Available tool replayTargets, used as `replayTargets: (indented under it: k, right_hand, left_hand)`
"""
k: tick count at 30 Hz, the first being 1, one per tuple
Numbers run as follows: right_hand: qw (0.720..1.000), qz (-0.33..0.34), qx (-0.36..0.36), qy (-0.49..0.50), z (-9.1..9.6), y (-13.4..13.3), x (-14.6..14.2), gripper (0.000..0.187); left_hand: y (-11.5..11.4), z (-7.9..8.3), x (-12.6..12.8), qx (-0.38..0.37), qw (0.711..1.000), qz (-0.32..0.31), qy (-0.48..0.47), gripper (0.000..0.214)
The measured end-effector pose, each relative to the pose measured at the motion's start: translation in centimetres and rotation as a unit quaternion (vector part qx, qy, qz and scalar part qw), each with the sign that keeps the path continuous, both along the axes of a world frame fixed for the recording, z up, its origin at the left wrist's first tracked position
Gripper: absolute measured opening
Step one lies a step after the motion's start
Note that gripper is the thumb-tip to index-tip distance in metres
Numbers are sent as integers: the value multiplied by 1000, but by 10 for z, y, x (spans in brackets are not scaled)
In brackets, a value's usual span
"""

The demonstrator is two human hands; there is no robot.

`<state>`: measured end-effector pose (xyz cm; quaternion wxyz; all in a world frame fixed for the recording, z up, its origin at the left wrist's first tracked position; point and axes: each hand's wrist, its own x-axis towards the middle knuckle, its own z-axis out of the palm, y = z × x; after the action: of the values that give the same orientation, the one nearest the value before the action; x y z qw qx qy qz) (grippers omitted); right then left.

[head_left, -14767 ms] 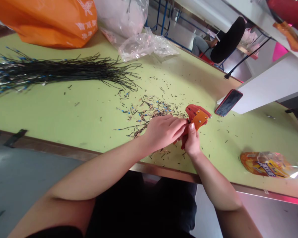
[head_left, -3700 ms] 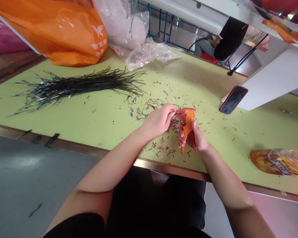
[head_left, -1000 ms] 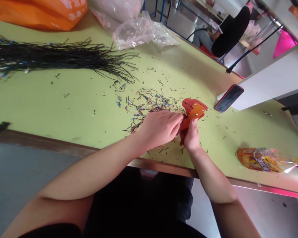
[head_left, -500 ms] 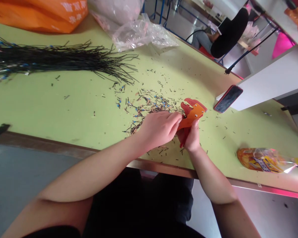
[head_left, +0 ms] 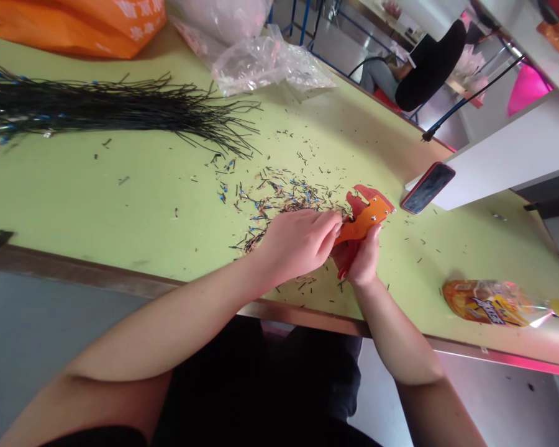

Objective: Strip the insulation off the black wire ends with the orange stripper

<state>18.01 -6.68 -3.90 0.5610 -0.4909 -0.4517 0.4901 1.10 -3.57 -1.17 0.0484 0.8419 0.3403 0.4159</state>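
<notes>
Head view. Our right-hand grip (head_left: 364,259) is clamped on the orange-and-red wire stripper (head_left: 371,213), which sits within it, tilted, the head directed away from our body and the tool's jaws apart. Our left-hand grip (head_left: 300,243) is placed immediately to the left of the tool, fingers curled, tips at its near side; we cannot tell whether it is clamped on anything, since the fingertips are partly hidden.

Beyond and around the left-hand grip, short wire scraps (head_left: 298,195), some blue-tipped, are scattered on the table (head_left: 144,208). Further left and beyond it lies a bundle of black wires (head_left: 135,108). Farther beyond this grip we locate an orange bag (head_left: 84,28) and clear plastic (head_left: 265,62).

To the right of the right-hand grip and farther out is a phone (head_left: 427,188), just beside a white panel (head_left: 503,149). Right of the same grip, nearer our body than the phone, is a yellow-capped bottle (head_left: 489,302).
</notes>
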Motion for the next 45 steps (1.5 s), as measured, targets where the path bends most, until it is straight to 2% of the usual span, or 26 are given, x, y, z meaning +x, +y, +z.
replayTargets:
  k: [5, 12, 16, 24, 32, 36, 41, 45]
  right_hand:
    - [999, 1, 9, -52, -4, 3, 0, 79]
    - [999, -25, 32, -20, -7, 3, -3, 64]
    - [999, -35, 18, -13, -6, 2, -4, 59]
    - [1000, -1, -2, -27, -6, -1, -3, 70]
    - [999, 30, 5, -8, 6, 1, -8, 72]
    - [999, 15, 15, 28, 12, 9, 10, 67]
    - [997, 28, -47, -57, 21, 19, 54, 54]
    - [997, 51, -50, -34, 27, 22, 73, 47]
  left_hand:
    - [0, -3, 1, 2, 1000, 1, 10, 21]
    - [0, -4, 2, 24, 1000, -8, 14, 21]
    - [0, -5, 3, 13, 999, -19, 26, 21]
    - [0, -4, 2, 9, 999, -19, 25, 23]
    - [0, -6, 3, 0, 1000, -14, 22, 22]
    - [5, -3, -1, -56, 998, -24, -18, 23]
    - [18, -3, -5, -172, 983, -23, -63, 23]
    - [26, -8, -5, -209, 974, -17, -85, 21]
